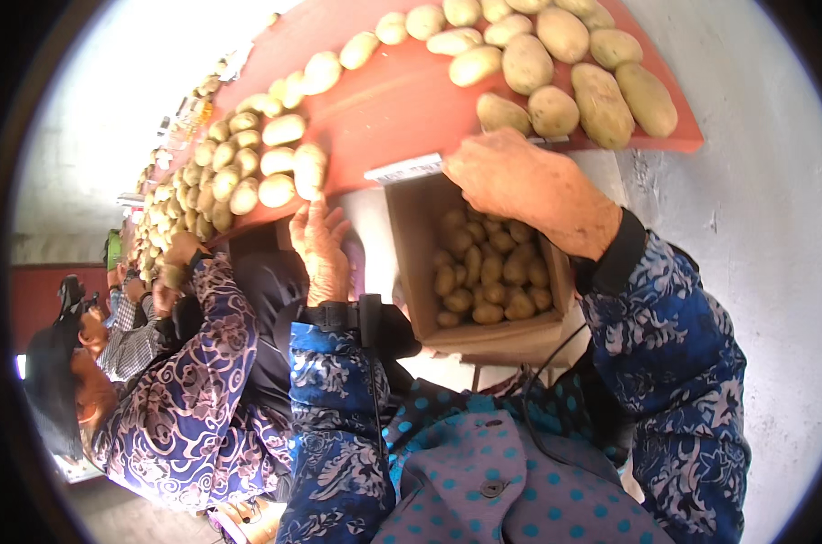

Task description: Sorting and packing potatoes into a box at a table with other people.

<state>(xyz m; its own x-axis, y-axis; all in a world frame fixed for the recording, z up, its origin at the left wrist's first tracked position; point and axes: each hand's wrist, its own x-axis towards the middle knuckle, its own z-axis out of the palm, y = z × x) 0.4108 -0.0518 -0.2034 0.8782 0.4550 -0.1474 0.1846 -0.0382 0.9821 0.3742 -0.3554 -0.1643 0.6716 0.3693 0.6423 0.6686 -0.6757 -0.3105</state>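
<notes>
My left hand is at the near edge of a red table, palm turned up, fingertips at the lower end of a potato. My right hand is bent over the table edge beside another potato; its fingertips are hidden, so whether it holds anything does not show. Under and between my hands stands an open cardboard box with many small potatoes inside. A white strip bearing writing lies along the table edge above the box.
Larger potatoes lie at the table's right end, and a row runs along its far side. Many more potatoes cover the left part. Close on my left sits a co-worker, with others beyond. A grey wall is at right.
</notes>
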